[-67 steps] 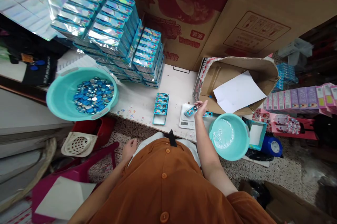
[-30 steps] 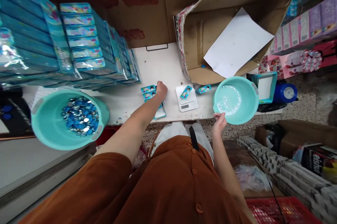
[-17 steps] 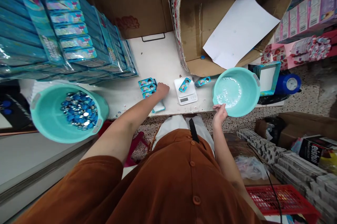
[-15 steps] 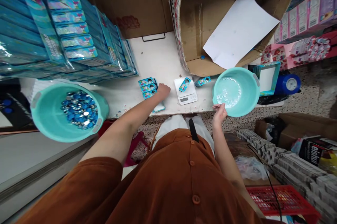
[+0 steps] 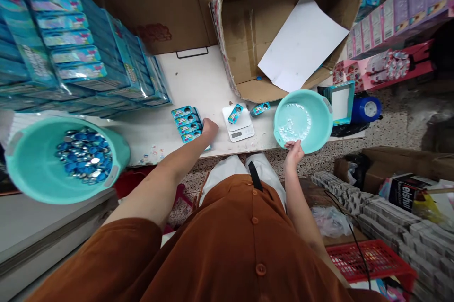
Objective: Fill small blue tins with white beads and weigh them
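Observation:
My left hand (image 5: 210,128) reaches over the white table (image 5: 198,79), fingers curled down against the right edge of a shallow tray (image 5: 207,146) that holds a row of small blue packets (image 5: 185,123). My right hand (image 5: 292,149) pinches the near rim of a small teal basin (image 5: 319,119) with small white pieces in its bottom. Between the hands stands a small white scale (image 5: 238,127) with one blue packet (image 5: 235,113) lying on it. Another blue packet (image 5: 260,109) lies just right of the scale.
A large teal basin (image 5: 24,169) of blue and silver round pieces (image 5: 84,154) sits at the left. Stacked blue boxes (image 5: 81,56) fill the table's back left. An open cardboard box (image 5: 241,37) with white paper (image 5: 301,46) lies behind. A red crate (image 5: 369,257) sits on the floor.
My left arm came up from my side to the packet tray. My right hand left the packet on the scale and took the small basin's rim. The view has shifted slightly.

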A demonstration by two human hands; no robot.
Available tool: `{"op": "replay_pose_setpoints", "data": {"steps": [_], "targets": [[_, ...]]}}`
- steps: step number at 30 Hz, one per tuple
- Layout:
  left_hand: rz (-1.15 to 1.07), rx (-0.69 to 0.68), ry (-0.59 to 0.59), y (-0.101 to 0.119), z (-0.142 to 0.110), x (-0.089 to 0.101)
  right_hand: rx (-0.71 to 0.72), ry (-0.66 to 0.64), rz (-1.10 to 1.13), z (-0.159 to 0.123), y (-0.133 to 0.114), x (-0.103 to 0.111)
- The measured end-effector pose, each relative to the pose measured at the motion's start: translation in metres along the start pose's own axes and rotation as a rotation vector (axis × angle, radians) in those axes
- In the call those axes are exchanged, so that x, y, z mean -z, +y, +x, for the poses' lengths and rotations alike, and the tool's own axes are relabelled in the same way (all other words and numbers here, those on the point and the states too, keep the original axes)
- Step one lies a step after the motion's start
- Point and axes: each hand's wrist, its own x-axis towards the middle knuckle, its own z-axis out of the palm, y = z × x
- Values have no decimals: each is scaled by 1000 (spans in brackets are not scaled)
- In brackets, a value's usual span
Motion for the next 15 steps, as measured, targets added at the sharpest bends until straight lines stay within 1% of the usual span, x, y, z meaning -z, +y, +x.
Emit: {"op": "replay_pose_setpoints", "data": {"steps": [3,5,7,9,11,13,15], "targets": [[-14,8,9,4,-2,3,-36,-36,-22,29,8,13],[-25,13,5,6,-2,6,-70,-123,-85,55,16,21],[-35,21,-2,8,-2,10,-74,-236,-211,81,24,26],[-47,35,-8,9,-2,13,-40,-330,-359,105,32,29],[-58,55,-6,8,-4,18,12,-394,-471,125,39,29],[-64,91,5,4,-12,23,75,-459,-552,141,45,27],[-57,144,28,0,-24,30,147,-540,-652,155,50,23]]}}
